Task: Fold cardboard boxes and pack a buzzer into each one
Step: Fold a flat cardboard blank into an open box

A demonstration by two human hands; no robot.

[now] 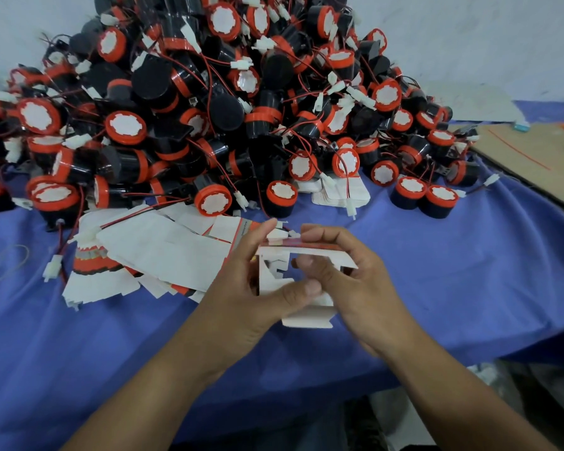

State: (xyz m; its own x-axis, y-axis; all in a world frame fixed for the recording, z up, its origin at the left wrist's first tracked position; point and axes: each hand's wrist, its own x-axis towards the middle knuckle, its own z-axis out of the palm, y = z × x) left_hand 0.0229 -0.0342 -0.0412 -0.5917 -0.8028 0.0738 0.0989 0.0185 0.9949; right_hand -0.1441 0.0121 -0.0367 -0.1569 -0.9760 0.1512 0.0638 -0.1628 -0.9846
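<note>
A small white cardboard box (pixel 302 288) with an orange edge is held above the blue cloth, its end flaps partly folded. My left hand (pixel 251 284) grips its left side, thumb across the front flap. My right hand (pixel 342 271) grips its right side, fingers curled over the top edge and onto the flaps. A stack of flat unfolded boxes (pixel 157 255) lies left of my hands. A big heap of black buzzers (pixel 209 102) with orange caps, red wires and white plugs fills the back of the table. Whether a buzzer is inside the box cannot be seen.
Blue cloth (pixel 453 271) covers the table. Loose buzzers (pixel 437 200) stand at the right of the heap. A brown cardboard sheet (pixel 534 151) lies at the far right. A rubber band (pixel 12 260) lies at the left. The table's front edge runs below my wrists.
</note>
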